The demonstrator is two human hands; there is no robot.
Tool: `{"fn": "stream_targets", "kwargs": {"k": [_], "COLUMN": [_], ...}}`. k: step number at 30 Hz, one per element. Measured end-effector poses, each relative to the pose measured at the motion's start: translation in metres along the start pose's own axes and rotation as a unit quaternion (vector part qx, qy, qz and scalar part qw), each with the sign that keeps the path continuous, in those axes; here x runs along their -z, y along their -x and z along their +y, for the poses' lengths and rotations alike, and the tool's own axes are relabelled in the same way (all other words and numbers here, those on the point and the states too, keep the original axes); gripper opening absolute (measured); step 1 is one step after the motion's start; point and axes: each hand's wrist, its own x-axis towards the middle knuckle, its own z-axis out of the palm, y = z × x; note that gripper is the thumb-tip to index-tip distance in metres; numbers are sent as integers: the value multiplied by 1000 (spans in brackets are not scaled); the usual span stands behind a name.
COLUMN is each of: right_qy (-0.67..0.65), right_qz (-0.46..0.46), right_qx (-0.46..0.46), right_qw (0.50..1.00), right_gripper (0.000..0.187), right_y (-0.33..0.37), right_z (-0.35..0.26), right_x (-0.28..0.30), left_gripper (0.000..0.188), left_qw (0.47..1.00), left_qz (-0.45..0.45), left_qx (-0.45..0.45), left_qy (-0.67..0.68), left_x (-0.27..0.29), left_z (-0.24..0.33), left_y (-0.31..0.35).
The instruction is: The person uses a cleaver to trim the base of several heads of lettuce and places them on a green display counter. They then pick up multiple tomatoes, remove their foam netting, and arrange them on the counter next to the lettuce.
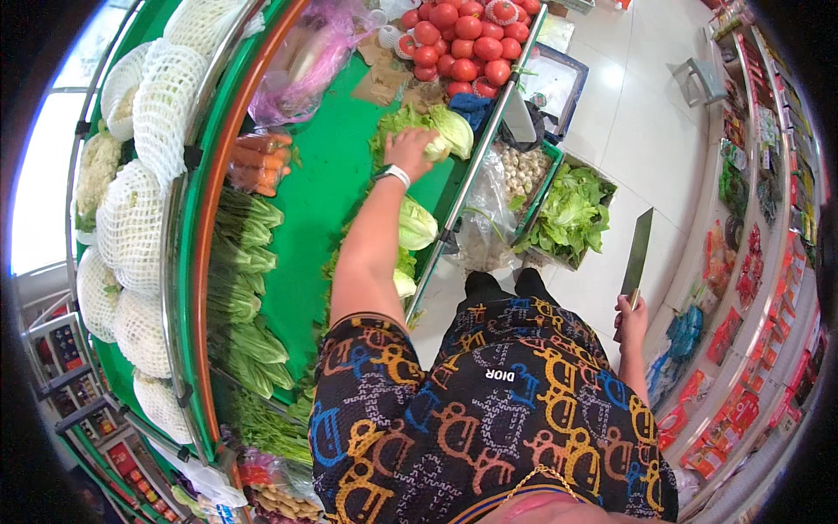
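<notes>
My left hand (410, 152), with a white band on its wrist, reaches over the green shelf (319, 192). Its fingers are bent over a pale napa cabbage (454, 133) with frilly green outer leaves, close to the shelf's metal front rail. Nearer to me, another napa cabbage (417, 224) lies beside my forearm, and part of a further one shows below it. Out to the right, my right hand (630, 321) is closed round the handle of a knife (639, 253). The broad, dark blade points away from me, over the floor.
Tomatoes (463, 39) are heaped at the shelf's far end. Bagged carrots (260, 163) and leafy greens (249, 306) line its left side, below netted cauliflowers (131, 218). Garlic (524, 168) and a box of lettuce (572, 210) stand on the floor. Packaged goods fill shelves (742, 288) at right.
</notes>
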Motion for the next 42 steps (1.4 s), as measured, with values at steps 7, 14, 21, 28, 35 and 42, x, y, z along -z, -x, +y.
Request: {"fn": "stream_targets", "kwargs": {"k": [7,14,21,28,35,42], "right_qy": [-23,-41,-6,17,92,133], "right_qz": [-23,-84,-77,9,22,50], "right_qx": [23,91,141,390,435,469], "right_qw": [999,991,987,921,896,872], "right_gripper": [18,20,23,26,20,17], "right_y": [-3,5,15,40,66,69], "right_z": [-25,-78,-116,-122,-136,-136], "right_x": [-20,-39,-41,-35,-33,-30], "left_gripper": [60,48,67,77,60,51], "left_qw": [759,458,511,918,912,789], "left_qz": [133,151,-13,-3,33,-144], "left_qx": [48,14,55,-52,-239,-137], "left_qy": [636,876,858,393,333,582], "left_x": [110,162,111,73,-4,-6], "left_z": [-14,35,126,244,265,282], "left_y": [12,55,68,74,75,77]}}
